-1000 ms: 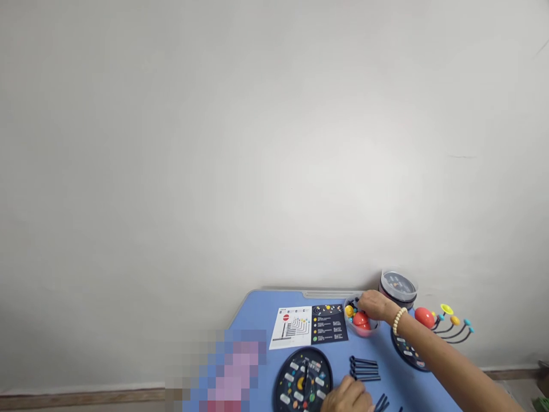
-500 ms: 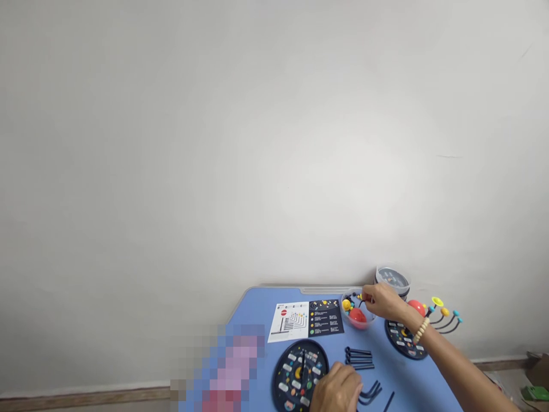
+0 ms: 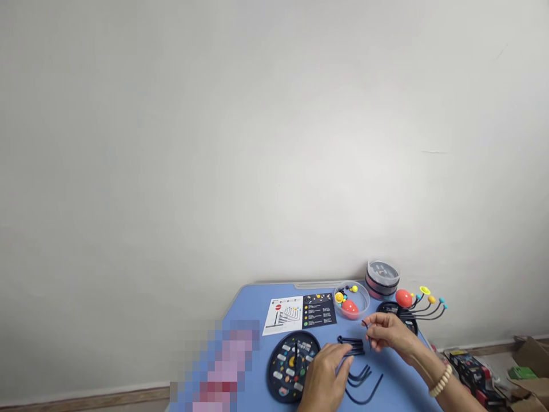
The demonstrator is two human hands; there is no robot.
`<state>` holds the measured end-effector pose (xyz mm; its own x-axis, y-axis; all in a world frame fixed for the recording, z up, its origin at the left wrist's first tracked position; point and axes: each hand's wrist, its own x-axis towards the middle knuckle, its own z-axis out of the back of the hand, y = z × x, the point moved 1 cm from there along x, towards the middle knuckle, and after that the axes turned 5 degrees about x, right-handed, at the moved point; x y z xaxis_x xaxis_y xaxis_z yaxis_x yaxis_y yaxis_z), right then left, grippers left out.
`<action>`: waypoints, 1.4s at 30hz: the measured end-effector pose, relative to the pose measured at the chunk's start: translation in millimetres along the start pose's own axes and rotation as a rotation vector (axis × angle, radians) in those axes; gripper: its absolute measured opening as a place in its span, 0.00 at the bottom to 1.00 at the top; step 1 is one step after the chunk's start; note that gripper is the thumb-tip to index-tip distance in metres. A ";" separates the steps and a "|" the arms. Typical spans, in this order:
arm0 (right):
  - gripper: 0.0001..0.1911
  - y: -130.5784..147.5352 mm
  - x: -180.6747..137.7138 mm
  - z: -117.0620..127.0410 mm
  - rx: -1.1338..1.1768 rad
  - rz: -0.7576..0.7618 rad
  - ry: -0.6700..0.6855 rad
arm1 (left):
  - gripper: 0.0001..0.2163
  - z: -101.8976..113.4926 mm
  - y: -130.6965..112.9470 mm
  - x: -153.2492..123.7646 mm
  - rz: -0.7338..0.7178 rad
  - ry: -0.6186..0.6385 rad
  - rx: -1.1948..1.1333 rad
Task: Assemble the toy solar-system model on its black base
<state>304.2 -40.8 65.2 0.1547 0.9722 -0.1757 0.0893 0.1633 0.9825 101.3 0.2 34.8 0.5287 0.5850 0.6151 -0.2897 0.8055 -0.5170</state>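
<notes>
My right hand (image 3: 388,333) hovers over the blue table (image 3: 249,309), fingers pinched on a small dark piece I cannot name. Below it lie straight black rods (image 3: 351,345) and curved black arms (image 3: 362,382). My left hand (image 3: 326,375) rests with curled fingers on the table between a round black dial base (image 3: 287,366) and those rods. A clear bowl (image 3: 361,296) of coloured balls sits farther back. An assembled model (image 3: 412,302) with a red ball and coloured balls on curved arms stands at the right.
A printed instruction sheet (image 3: 300,312) lies behind the dial base. A round lidded tub (image 3: 382,277) stands by the wall at the back right. A blurred patch covers the table's left front. Boxes (image 3: 493,369) lie on the floor at the right.
My right hand has left the clear bowl and come back toward me, now pinching a small dark piece above the rods. The view has tilted down slightly.
</notes>
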 end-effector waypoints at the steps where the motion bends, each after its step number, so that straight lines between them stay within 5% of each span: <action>1: 0.18 -1.8 -3.3 -2.5 0.029 0.005 -0.004 | 0.10 -0.2 -2.2 1.1 0.034 0.014 -0.027; 9: 0.17 -15.3 -25.8 -29.0 0.233 0.024 -0.028 | 0.09 -10.0 -14.1 2.2 0.114 0.062 0.003; 17: 0.21 -19.2 -29.0 -23.5 -0.050 0.282 -0.131 | 0.09 2.0 -13.3 10.7 0.206 0.277 0.080; 20: 0.20 -24.5 -31.0 -18.5 -0.151 0.332 -0.177 | 0.10 7.0 -16.8 15.1 0.138 0.313 0.072; 28: 0.20 -61.5 -43.1 0.3 -0.214 0.270 -0.340 | 0.13 11.4 -2.7 -8.8 0.078 0.155 0.053; 36: 0.13 -70.7 -51.7 -19.8 -0.324 0.244 -0.343 | 0.10 8.6 0.6 -39.8 -0.254 0.202 0.153; 42: 0.12 -72.9 -52.0 -23.3 -0.454 0.231 -0.357 | 0.08 -2.1 14.1 -48.6 -0.329 0.205 0.307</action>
<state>266.7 -99.3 4.2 0.4470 0.8875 0.1118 -0.4009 0.0870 0.9120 73.2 -17.1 -3.6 0.7689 0.2892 0.5703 -0.2866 0.9531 -0.0970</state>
